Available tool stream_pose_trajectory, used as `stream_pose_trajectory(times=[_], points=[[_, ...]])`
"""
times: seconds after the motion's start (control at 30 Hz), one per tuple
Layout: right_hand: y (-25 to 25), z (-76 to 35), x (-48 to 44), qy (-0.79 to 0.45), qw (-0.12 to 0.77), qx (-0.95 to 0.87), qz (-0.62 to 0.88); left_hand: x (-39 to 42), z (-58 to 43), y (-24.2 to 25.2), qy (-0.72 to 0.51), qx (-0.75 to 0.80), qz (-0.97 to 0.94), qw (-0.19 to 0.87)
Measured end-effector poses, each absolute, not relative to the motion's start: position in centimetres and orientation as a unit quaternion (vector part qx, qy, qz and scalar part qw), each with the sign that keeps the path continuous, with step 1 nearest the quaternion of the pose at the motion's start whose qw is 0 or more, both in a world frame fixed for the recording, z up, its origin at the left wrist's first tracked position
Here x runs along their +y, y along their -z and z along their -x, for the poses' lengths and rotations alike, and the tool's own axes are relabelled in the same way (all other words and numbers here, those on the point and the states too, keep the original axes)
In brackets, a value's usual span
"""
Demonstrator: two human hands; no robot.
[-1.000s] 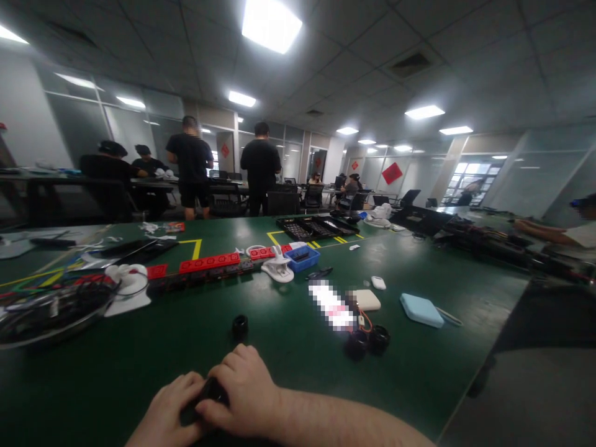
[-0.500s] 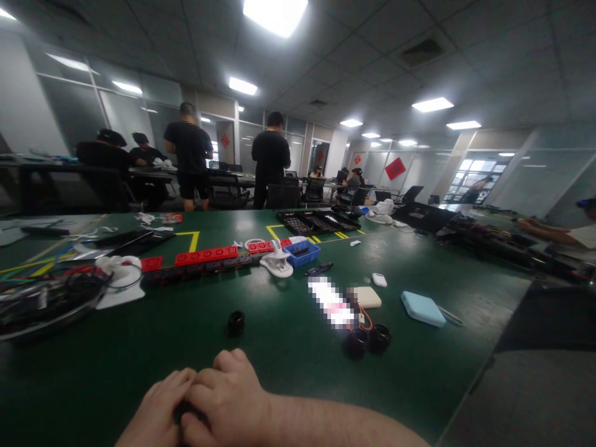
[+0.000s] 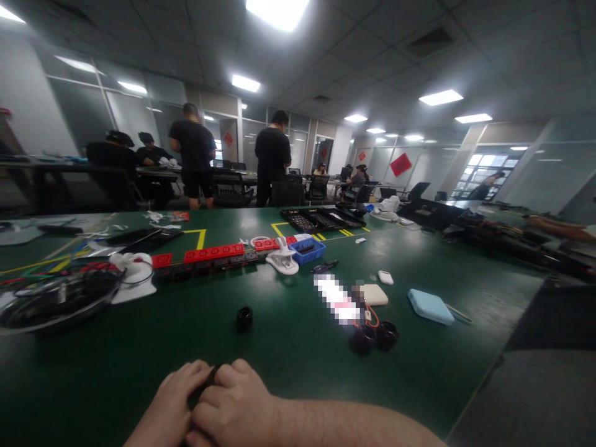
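Note:
At the bottom of the head view my left hand [image 3: 170, 400] and my right hand [image 3: 237, 403] are together, fingers curled around a small black object [image 3: 205, 388]. Only a dark strip of it shows between them, so its kind cannot be made out. Beyond my hands a black round, ring-like part [image 3: 244, 318] rests on the green table [image 3: 288, 354]. Two similar black round parts, one of them here [image 3: 387, 334], stand side by side farther right, close to an orange cord [image 3: 374, 316].
A phone with blurred screen [image 3: 336, 299], a cream power bank [image 3: 374, 295], a white earbud case [image 3: 385, 277] and a light blue case [image 3: 431, 306] lie right. Farther back are a blue bin [image 3: 308, 251], red power strips [image 3: 214, 252], and a cable-filled bowl [image 3: 60, 304]. People stand behind.
The scene has shifted slightly right in view. My hands have turned a little around the black object, and more of it shows between them at the top.

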State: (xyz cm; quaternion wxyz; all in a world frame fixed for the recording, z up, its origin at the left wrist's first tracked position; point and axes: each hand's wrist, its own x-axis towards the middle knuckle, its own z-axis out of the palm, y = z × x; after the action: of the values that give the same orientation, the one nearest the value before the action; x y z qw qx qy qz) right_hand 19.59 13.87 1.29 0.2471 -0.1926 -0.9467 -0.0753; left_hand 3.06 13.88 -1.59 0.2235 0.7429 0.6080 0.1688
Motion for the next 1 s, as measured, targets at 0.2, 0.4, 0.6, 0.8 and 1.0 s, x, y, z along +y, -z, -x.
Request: stream_pose_trajectory(times=[0.2,0.4,0.6,0.8,1.0], points=[[-1.2,-19.9,13.7,0.079,0.256,-0.943,0.197,13.6,-3.5,0.8,-0.170,0.616,-0.736,0.224],[-1.2,-20.3,14.0,0.072,0.255,-0.941,0.213,14.2,-2.9,1.6,-0.211,0.611,-0.722,0.247],[-1.6,-20.9,14.7,0.073,0.235,-0.926,0.285,14.4,-2.6,1.6,-0.225,0.594,-0.734,0.243],[-2.3,-21.3,15.5,0.039,0.204,-0.913,0.350,14.3,-2.6,1.4,-0.227,0.583,-0.745,0.234],[-2.6,-21.5,15.9,0.039,0.179,-0.908,0.376,14.3,-3.0,0.9,-0.202,0.584,-0.752,0.229]])
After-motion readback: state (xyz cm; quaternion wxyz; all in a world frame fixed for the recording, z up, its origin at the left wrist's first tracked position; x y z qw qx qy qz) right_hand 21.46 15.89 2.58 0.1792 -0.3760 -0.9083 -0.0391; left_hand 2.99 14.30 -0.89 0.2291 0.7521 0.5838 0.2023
